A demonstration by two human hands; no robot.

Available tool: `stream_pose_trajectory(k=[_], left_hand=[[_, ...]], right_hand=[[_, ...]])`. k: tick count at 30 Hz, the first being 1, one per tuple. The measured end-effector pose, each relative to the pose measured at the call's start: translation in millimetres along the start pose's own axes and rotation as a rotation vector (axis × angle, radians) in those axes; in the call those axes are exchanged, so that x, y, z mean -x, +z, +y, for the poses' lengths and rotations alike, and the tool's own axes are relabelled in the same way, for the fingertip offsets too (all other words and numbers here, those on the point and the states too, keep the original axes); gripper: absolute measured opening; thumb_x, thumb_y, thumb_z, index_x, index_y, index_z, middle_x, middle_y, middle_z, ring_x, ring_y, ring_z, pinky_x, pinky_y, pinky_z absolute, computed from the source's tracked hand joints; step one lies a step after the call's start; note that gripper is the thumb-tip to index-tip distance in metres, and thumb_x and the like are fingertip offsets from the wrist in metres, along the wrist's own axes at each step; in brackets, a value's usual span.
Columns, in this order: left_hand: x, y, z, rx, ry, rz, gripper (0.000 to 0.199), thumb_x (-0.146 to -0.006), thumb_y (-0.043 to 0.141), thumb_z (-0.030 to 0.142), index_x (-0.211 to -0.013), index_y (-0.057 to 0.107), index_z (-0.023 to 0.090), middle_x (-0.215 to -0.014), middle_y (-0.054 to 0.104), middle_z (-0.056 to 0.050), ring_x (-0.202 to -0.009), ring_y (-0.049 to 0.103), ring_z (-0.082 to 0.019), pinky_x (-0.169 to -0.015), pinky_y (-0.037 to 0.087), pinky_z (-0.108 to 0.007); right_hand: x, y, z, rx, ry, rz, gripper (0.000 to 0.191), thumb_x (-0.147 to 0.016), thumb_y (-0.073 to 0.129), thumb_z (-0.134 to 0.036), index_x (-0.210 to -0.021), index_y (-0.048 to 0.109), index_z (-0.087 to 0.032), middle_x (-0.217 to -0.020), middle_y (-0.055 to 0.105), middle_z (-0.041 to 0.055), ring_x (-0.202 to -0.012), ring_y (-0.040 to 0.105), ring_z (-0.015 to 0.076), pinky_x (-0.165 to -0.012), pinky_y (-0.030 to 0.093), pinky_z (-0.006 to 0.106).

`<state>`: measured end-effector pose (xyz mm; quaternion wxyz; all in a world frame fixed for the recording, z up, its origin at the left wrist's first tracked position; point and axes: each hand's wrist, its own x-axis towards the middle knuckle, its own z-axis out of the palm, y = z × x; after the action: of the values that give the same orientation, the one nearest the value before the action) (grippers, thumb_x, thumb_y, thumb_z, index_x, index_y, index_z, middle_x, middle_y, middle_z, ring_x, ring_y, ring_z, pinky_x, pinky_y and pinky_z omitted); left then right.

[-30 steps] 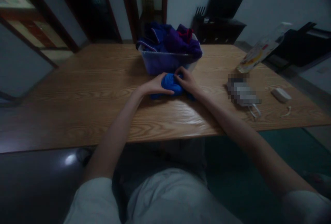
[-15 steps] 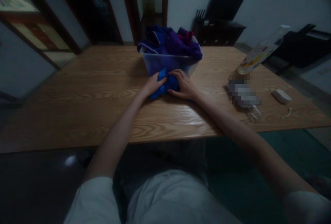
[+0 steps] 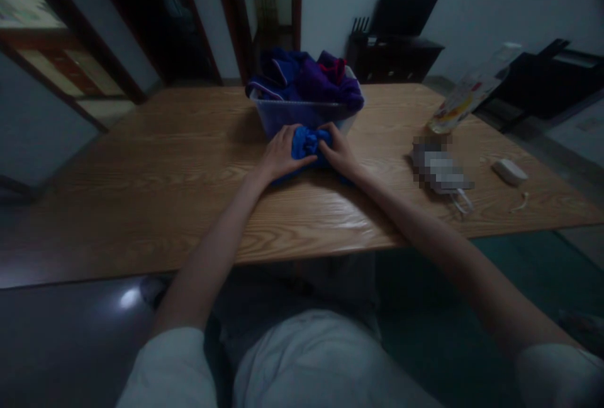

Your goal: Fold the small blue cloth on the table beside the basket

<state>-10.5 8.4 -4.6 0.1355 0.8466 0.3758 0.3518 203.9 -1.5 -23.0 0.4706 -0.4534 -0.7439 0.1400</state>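
A bunched bright-blue cloth lies on the wooden table, just in front of a clear plastic bin. My left hand grips the cloth from its left side, thumb across the front. From the right, my right hand holds the same cloth, its thumb and fingers pressed into the folds. Dark blue and purple clothes, with a bit of red, are heaped above the bin's rim. Part of the blue cloth is hidden under both hands.
On the table's right side stand a clear bottle, a blurred-out packet with a white loop, a small white case and a short cord. The table's front edge runs before my body.
My left hand has turned further over the blue cloth, and my right hand's fingers have drawn in. The cloth is now gathered into a tighter bunch between them. The view has shifted slightly.
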Motion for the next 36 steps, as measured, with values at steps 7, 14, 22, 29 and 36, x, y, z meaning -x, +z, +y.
stream_pose_trajectory(k=[7, 14, 22, 29, 36], left_hand=[[5, 1.8, 10, -0.173, 0.092, -0.126, 0.090, -0.074, 0.082, 0.055, -0.148, 0.039, 0.025, -0.145, 0.049, -0.013, -0.134, 0.049, -0.034, -0.113, 0.041, -0.048], [7, 6.6, 10, -0.208, -0.097, -0.189, 0.072, -0.082, 0.074, 0.039, -0.145, 0.041, 0.025, -0.128, 0.064, -0.011, -0.118, 0.064, -0.031, -0.099, 0.050, -0.039], [2, 1.1, 0, -0.129, -0.290, -0.159, 0.058, -0.081, 0.071, 0.045, -0.134, 0.053, 0.027, -0.115, 0.071, -0.007, -0.107, 0.068, -0.030, -0.094, 0.052, -0.038], [1, 3.2, -17, 0.056, -0.253, -0.101, 0.052, -0.080, 0.071, 0.046, -0.125, 0.060, 0.023, -0.116, 0.070, -0.007, -0.105, 0.068, -0.028, -0.093, 0.053, -0.039], [4, 2.7, -11, 0.047, -0.229, -0.118, 0.059, -0.081, 0.072, 0.049, -0.132, 0.055, 0.025, -0.119, 0.069, -0.008, -0.110, 0.067, -0.029, -0.097, 0.052, -0.040]], right_hand=[[-4, -2, 14, -0.100, 0.088, 0.114, 0.044, -0.097, 0.045, -0.061, -0.111, 0.059, -0.022, -0.108, 0.067, 0.0062, -0.107, 0.060, 0.0267, -0.104, 0.048, 0.045], [6, -7, -9, 0.066, -0.139, -0.046, 0.053, -0.097, 0.048, -0.059, -0.135, 0.050, -0.023, -0.128, 0.058, 0.0124, -0.121, 0.055, 0.0324, -0.110, 0.043, 0.052], [5, -11, -17, 0.210, -0.320, -0.200, 0.060, -0.095, 0.051, -0.058, -0.145, 0.044, -0.025, -0.152, 0.038, 0.0136, -0.141, 0.034, 0.0384, -0.119, 0.027, 0.062], [4, -11, -14, 0.257, -0.307, -0.278, 0.071, -0.083, 0.065, -0.047, -0.146, 0.043, -0.023, -0.149, 0.041, 0.0153, -0.137, 0.038, 0.0405, -0.114, 0.034, 0.060], [6, -9, -9, 0.207, -0.152, -0.202, 0.055, -0.081, 0.065, -0.044, -0.129, 0.052, -0.020, -0.120, 0.063, 0.0124, -0.101, 0.061, 0.0335, -0.092, 0.050, 0.047]])
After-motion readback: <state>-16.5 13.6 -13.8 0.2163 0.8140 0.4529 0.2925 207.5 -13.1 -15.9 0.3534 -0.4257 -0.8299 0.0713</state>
